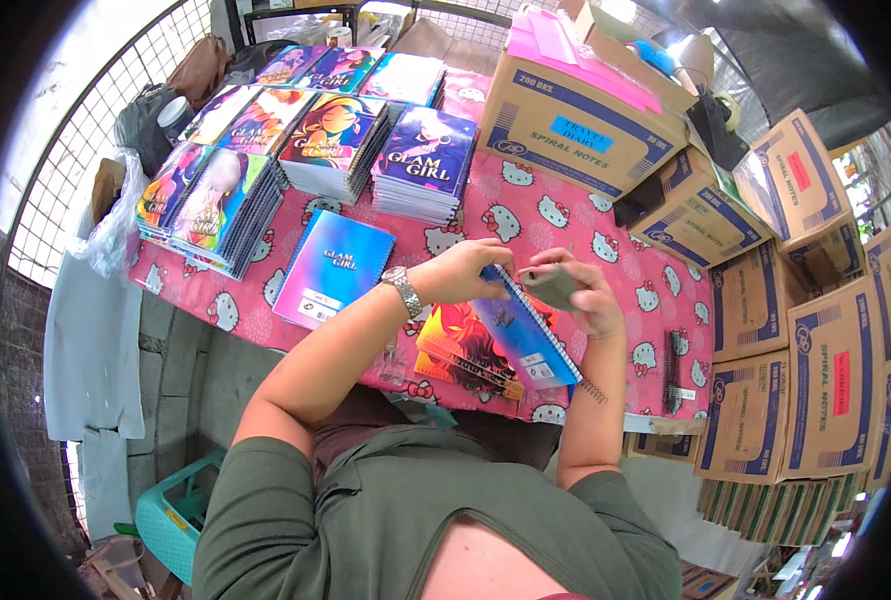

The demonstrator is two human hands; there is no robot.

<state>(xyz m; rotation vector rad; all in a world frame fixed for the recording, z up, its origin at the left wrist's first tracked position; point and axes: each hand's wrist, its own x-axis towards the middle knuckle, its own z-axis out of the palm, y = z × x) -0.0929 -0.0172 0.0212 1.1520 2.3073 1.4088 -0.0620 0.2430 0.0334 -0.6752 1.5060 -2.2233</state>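
Observation:
A blue-and-pink spiral notebook [514,335] is held tilted above the table, its coil edge facing right. My left hand [461,272], with a metal watch at the wrist, grips its upper end. A loose tail of spiral coil [593,391] sticks out past the notebook's lower end, by my right forearm. My right hand [591,298] is closed around a small grey-olive tool [550,287] beside the coil's upper end; its exact kind is unclear. Underneath lie several orange-and-yellow covers or notebooks [446,352], partly hidden. Another blue notebook [334,262] lies flat left of my left forearm.
Stacks of colourful notebooks [424,165] cover the table's far left. A large carton [576,125] with pink sheets on top stands at the back. More cartons [834,375] are piled on the right. Black coils [674,370] lie near the right edge. A teal stool [171,510] stands lower left.

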